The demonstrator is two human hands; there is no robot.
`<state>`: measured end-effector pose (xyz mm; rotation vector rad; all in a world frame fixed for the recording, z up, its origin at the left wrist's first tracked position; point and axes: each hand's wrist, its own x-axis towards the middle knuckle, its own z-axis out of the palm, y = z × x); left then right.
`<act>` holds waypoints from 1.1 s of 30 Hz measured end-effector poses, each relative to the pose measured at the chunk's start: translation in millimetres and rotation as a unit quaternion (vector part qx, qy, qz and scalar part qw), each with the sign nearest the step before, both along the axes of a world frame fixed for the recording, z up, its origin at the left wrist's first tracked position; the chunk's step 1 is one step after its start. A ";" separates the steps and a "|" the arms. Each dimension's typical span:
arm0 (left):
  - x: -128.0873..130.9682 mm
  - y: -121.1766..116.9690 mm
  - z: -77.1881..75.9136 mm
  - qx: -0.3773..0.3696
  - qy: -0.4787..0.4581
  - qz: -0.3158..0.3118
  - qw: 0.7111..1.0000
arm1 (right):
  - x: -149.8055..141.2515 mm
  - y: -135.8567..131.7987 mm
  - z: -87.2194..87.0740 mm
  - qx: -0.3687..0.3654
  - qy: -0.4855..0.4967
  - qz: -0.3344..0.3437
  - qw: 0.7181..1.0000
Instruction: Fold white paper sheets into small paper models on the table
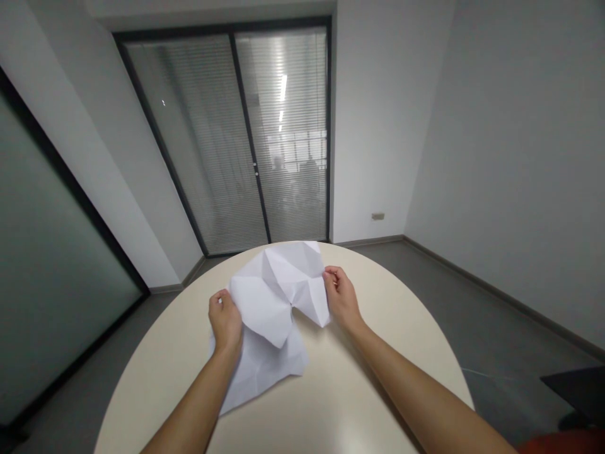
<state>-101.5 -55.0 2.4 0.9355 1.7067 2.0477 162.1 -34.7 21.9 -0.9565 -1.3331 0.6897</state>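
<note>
A creased white sheet of paper (258, 296) is held up over the table, its folds standing out in several directions. My left hand (225, 320) is closed on its left edge, thumb and fingers pinched together. At the right edge, my right hand (341, 296) pinches the same sheet. Beneath it another white paper area (265, 372) lies on the tabletop, partly covered; whether it is a second sheet or part of the first, I cannot tell.
The round cream table (378, 353) fills the lower middle. Beyond it stand glass doors with blinds (283, 189). A wall socket (377, 216) sits low on the back wall. A dark object (576, 391) and something red (567, 441) show at the lower right.
</note>
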 end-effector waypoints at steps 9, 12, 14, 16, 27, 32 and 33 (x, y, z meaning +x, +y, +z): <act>51.9 -25.4 11.8 -0.055 -0.139 -0.221 0.964 | -7.0 -16.5 4.4 0.048 -0.039 -0.080 0.995; 70.3 -34.0 13.1 -0.067 -0.182 -0.308 0.931 | -6.9 -16.2 2.3 0.059 -0.034 -0.103 0.992; 77.7 -37.1 13.0 -0.085 -0.226 -0.342 0.908 | -4.8 -14.5 1.7 0.065 -0.035 -0.118 0.990; 81.3 -38.3 13.6 -0.087 -0.266 -0.353 0.893 | -0.5 -11.5 1.9 0.068 -0.040 -0.132 0.988; 71.6 -41.2 25.4 -0.120 -0.268 -0.445 0.846 | 25.6 2.5 8.3 0.107 -0.051 -0.157 0.981; 62.4 -38.9 27.4 -0.121 -0.244 -0.456 0.847 | 31.2 4.9 9.3 0.094 -0.060 -0.135 0.985; 59.9 -37.6 28.2 -0.117 -0.240 -0.452 0.851 | 31.9 5.2 9.6 0.094 -0.059 -0.133 0.985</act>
